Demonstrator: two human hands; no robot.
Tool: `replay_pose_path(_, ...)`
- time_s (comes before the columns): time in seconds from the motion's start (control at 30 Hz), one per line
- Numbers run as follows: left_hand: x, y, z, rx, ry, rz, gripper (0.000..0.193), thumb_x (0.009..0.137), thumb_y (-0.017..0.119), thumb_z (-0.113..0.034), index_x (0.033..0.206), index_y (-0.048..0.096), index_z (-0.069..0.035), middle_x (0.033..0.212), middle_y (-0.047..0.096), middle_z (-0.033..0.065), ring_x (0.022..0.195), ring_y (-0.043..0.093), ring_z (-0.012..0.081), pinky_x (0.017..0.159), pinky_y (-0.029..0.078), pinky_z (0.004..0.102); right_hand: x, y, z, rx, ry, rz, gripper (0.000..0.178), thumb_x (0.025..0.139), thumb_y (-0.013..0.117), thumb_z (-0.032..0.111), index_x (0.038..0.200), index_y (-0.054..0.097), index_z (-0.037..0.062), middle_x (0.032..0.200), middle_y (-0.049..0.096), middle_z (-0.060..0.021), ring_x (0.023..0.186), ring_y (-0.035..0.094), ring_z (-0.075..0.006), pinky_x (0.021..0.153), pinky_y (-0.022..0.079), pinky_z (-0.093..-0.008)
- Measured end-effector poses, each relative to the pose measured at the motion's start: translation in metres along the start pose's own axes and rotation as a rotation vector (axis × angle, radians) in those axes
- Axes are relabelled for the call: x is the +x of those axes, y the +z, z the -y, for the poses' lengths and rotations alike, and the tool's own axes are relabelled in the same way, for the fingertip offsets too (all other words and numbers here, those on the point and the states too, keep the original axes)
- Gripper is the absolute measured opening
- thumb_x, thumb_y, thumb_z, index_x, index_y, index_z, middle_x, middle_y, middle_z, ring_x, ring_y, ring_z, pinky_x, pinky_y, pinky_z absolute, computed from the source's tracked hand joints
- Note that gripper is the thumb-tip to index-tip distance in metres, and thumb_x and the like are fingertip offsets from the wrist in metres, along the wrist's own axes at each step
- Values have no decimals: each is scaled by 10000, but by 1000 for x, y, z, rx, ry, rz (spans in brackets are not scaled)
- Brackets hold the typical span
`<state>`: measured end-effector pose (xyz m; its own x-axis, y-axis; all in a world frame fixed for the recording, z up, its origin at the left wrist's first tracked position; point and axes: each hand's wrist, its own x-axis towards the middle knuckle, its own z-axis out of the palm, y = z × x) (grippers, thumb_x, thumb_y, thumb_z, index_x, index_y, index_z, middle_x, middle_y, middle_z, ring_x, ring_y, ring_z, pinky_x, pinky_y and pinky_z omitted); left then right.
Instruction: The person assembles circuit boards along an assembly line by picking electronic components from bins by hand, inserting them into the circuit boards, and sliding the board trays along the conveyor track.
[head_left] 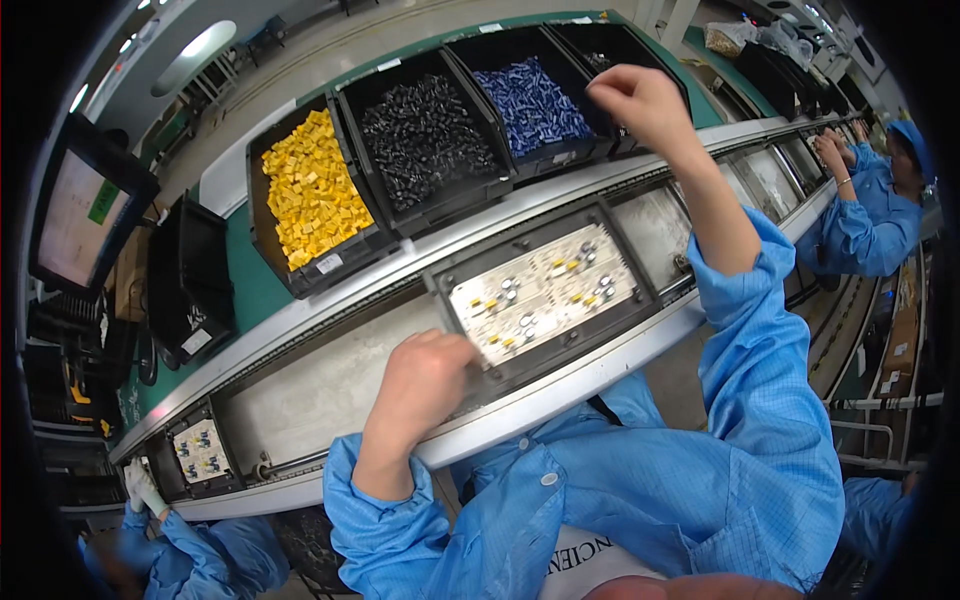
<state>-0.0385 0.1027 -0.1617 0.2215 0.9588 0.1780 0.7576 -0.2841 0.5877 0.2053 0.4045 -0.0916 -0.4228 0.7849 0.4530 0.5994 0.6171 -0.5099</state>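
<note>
A pale circuit board sits in a black carrier frame on the conveyor in front of me; small yellow, silver and dark parts stand on it. My left hand is at the board's lower left corner, fingers curled together, their tips partly hidden. Raised over the rightmost bins, my right hand has thumb and fingers pinched; whatever they may hold is too small to make out. Beneath and left of it lies a black bin of blue components. The far-right black bin is partly covered by this hand.
Further left stand a bin of black cylindrical components and a bin of yellow block components. A monitor and a stack of black bins are at the left. Co-workers in blue sit at both ends; another board lies lower left.
</note>
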Motion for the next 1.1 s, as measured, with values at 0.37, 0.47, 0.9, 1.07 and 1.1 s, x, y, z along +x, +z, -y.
replay_pose_path(0.37, -41, -40, 28, 39, -280, 38, 197, 688, 516, 60, 755, 683, -21, 730, 663, 135, 721, 630, 308, 666, 503, 386, 35, 13, -120, -195, 186, 279, 275, 817, 707, 188, 1038, 697, 25, 881, 712, -124, 752, 673, -217, 715, 522, -333)
replay_pose_path(0.47, -10, -39, 26, 11, -173, -82, 197, 719, 519, 66, 804, 681, -7, 774, 663, 149, 726, 634, 312, 672, 506, 378, 28, 18, -118, -175, 217, 131, 259, 838, 694, 173, 1057, 704, 36, 865, 712, -115, 756, 674, -214, 707, 518, -328)
replay_pose_path(0.9, 185, -30, 73, 316, -119, -415, 334, 825, 558, -8, 1151, 633, -22, 1152, 634, 186, 1082, 602, 355, 947, 484, 407, 23, 11, -104, 770, 563, -112, 224, 955, 631, 250, 1032, 733, 67, 657, 478, 80, 573, 406, -13, 481, 309, -178)
replay_pose_path(1.07, 223, -27, 96, 476, -213, -448, 404, 803, 624, -39, 1206, 598, -20, 1206, 590, 203, 1127, 557, 386, 973, 474, 428, 19, 5, -105, 1019, 599, -97, 270, 969, 615, 263, 1057, 696, 22, 704, 458, 59, 575, 360, -28, 483, 314, -168)
replay_pose_path(1.1, 227, -29, 90, 553, -255, -363, 394, 789, 661, -57, 1176, 602, -16, 1152, 598, 197, 1095, 571, 381, 947, 485, 435, 16, 2, -104, 1021, 604, -100, 270, 969, 615, 263, 1057, 696, 22, 704, 458, 59, 575, 360, -28, 483, 314, -168)
